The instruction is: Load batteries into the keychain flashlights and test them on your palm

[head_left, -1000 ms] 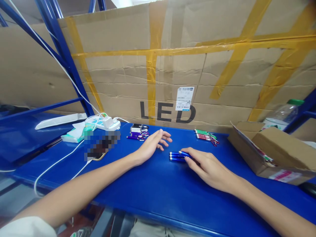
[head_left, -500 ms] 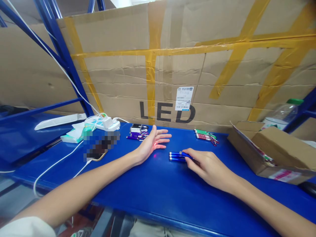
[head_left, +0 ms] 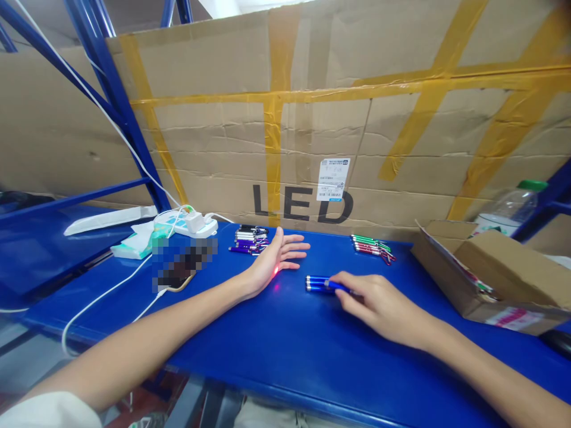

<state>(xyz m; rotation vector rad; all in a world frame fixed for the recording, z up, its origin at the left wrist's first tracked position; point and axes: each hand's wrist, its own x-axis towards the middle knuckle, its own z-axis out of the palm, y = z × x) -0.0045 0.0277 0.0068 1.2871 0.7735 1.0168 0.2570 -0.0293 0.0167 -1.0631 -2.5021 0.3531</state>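
Note:
My right hand [head_left: 375, 300] pinches a slim blue laser pointer [head_left: 334, 285] between thumb and fingers, its tip aimed left. Under and beside it, blue metal pointers [head_left: 314, 284] lie on the blue tabletop. Opposite, my left hand [head_left: 272, 261] is held on edge with fingers stretched, palm turned right, holding nothing. A bright red light spot shows on the lower palm edge, with a fainter red glow on the table below. Behind my left hand lies a row of black, silver and purple pointers [head_left: 246, 241]. Farther right are green and red pointers with clips [head_left: 372, 246].
An opened cardboard box [head_left: 495, 303] with a few pointers inside stands at the right. At the left are a phone [head_left: 178, 273], a white power strip [head_left: 207, 227], a tissue pack [head_left: 131, 246] and loose white cables. A big cardboard sheet [head_left: 214, 142] walls the back.
The red spot has shifted down and slightly left on my left palm and looks brighter. The laser pointer in my right hand has dipped a little. My left hand stays nearly still.

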